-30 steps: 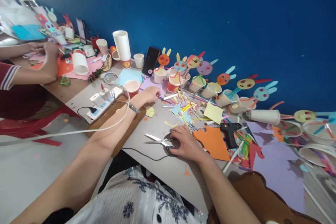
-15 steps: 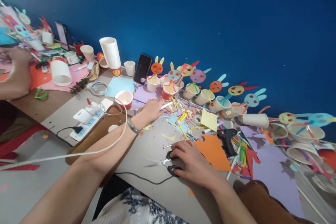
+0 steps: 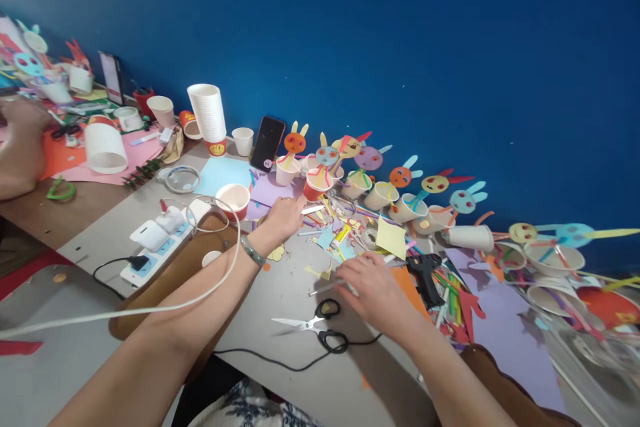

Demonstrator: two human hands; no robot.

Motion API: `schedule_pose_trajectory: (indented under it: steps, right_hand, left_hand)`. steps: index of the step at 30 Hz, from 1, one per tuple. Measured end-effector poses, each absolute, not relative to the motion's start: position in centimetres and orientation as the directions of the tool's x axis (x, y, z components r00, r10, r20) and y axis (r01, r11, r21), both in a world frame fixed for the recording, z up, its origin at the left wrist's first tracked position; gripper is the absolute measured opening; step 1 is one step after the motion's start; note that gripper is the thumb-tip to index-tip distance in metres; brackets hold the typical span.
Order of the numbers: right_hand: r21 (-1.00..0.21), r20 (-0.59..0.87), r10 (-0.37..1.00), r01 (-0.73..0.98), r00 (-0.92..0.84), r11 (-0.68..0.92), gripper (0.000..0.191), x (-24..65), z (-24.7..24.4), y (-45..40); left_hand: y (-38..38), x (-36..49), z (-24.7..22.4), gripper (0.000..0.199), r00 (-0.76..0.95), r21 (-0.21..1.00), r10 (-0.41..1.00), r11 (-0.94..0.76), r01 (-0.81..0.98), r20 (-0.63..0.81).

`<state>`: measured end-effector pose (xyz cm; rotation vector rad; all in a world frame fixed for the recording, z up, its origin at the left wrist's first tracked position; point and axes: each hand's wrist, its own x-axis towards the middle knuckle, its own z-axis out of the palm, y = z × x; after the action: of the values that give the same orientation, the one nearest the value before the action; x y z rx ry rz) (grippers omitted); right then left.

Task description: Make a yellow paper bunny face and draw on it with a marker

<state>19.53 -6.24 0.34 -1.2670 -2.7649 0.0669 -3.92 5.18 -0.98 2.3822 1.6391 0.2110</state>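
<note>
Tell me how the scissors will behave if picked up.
The scissors should feel stiff, given their metal blades. Lifted by one handle, they may swing at the pivot, as the handles stand apart. Lying flat, they'd probably slide rather than roll.

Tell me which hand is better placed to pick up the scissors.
Probably the right hand: it is close to the scissors, whose black handles lie toward it, while the left hand is farther off, beside a slim white item.

Left hand (image 3: 284,217) farther; right hand (image 3: 371,285) nearer
</note>
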Motion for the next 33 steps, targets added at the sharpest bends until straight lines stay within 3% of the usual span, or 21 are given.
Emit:
schedule_pose_trajectory:
  steps: [3,8,11,22,33]
  right_hand:
    - [0.013,0.079,0.835,0.838,-0.545,0.546,0.011,19.0,-0.3,-2.6]
    - [0.077,-0.069,0.952,0.950,-0.297,0.302,0.025,16.2,-1.3,2.6]
    - [0.099,-0.097,0.967,0.965,-0.235,0.245,0.033,14.3,-1.8,4.2]
    - [0.103,-0.097,0.976,0.974,-0.194,0.204,0.026,12.5,-1.8,6.7]
    - [0.007,-0.012,0.953,0.953,-0.304,0.304,0.021,15.5,-2.1,5.5]
  left_hand:
    - [5.4,-4.2,-0.8,0.027,0.350,0.274,0.937,-0.333,0.902,-0.014]
    - [5.7,-4.3,-0.7,0.028,0.332,0.254,0.943,-0.314,0.915,-0.033]
    - [5.8,-4.3,-0.6,0.027,0.313,0.245,0.949,-0.294,0.924,-0.040]
    - [5.9,-4.5,0.0,0.025,0.267,0.226,0.962,-0.248,0.942,-0.058]
    - [5.8,-4.4,-0.1,0.028,0.307,0.222,0.950,-0.285,0.932,-0.066]
